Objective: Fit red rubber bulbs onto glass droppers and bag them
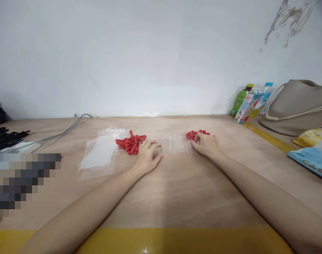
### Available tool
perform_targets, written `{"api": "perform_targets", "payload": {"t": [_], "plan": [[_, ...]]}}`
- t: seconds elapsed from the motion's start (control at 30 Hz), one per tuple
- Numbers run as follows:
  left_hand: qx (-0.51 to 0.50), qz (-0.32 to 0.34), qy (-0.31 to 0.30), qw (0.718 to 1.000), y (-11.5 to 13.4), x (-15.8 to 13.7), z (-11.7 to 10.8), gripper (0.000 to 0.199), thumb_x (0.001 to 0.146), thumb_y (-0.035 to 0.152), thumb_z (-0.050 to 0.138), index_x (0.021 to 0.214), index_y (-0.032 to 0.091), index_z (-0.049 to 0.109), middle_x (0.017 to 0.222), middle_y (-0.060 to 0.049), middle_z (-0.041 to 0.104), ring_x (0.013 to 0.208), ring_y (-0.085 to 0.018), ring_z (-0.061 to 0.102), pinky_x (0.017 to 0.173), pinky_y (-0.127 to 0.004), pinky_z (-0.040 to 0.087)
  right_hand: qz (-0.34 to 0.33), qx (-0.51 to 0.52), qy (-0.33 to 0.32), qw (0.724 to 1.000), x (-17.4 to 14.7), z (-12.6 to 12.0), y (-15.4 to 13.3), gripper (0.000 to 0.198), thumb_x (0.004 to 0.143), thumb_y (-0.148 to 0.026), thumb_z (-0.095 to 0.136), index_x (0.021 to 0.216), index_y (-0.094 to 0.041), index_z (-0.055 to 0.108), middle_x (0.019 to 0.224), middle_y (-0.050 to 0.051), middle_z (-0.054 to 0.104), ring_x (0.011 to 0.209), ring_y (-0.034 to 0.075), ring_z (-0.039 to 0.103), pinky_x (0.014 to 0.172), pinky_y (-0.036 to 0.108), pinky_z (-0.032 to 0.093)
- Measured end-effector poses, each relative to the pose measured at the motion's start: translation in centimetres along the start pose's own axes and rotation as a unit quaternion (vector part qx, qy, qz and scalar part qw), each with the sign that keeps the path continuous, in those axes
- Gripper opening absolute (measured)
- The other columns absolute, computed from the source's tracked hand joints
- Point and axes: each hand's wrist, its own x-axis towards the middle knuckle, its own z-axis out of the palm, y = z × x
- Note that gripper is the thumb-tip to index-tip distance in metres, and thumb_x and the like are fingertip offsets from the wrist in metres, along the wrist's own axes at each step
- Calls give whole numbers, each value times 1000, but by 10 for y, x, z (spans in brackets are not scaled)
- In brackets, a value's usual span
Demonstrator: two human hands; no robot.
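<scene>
A row of thin clear tubes (172, 144) lies side by side across the middle of the table. At its left end is a heap of red rubber dropper bulbs (129, 144). More red bulbs (194, 134) lie in a line at the right end, partly hidden by my right hand. My left hand (148, 157) rests between the heap and the tubes, fingers apart, fingertips over the leftmost tubes. Thumb and fingers of my right hand (205, 144) are pinched together beside the last, slightly tilted tube; what they grip is hidden.
Clear plastic bags (99, 153) lie left of the heap. A grey cable (65, 130) runs behind them. Drink bottles (245, 104), a grey bag (298, 106) and a blue-and-yellow packet (311, 158) stand or lie on the right. A white wall (150, 56) closes off the back.
</scene>
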Motion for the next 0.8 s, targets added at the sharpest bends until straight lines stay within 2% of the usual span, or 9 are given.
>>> {"api": "perform_targets", "payload": {"t": [0.17, 0.47, 0.6, 0.8], "plan": [[3, -8, -3, 1000, -1, 0, 1, 25, 74, 26, 60, 98, 20, 59, 103, -8, 53, 99, -25, 46, 86, -43, 37, -1, -1, 1, 1000, -1, 1, 1, 19, 72, -34, 45, 72, -21, 59, 68, 1, 62, 67, 18, 52, 73, 35, 22], [9, -10, -3, 1000, -1, 0, 1, 25, 74, 28, 59, 97, 20, 59, 103, -8, 53, 98, -25, 46, 85, -43, 38, 34, -9, -76, 996, -3, -4, -10, 30, 71, -41, 46, 53, -21, 59, 59, 4, 58, 65, 21, 53, 71, 39, 27], [16, -12, -2, 1000, -1, -1, 2, 24, 74, 29, 59, 97, 20, 59, 103, -8, 53, 98, -25, 46, 84, -42, 38, 40, -35, -82, 995, -3, -5, -16, 32, 72, -38, 44, 49, -18, 56, 60, 8, 58, 65, 22, 52, 70, 42, 30], [27, -14, -3, 1000, -1, -1, 4, 23, 75, 29, 59, 96, 20, 60, 103, -8, 53, 97, -25, 47, 83, -41, 38, 49, -33, -60, 996, -6, -3, -25, 31, 75, -37, 43, 56, -17, 58, 67, 11, 58, 83, 29, 52, 75, 45, 29]]}}
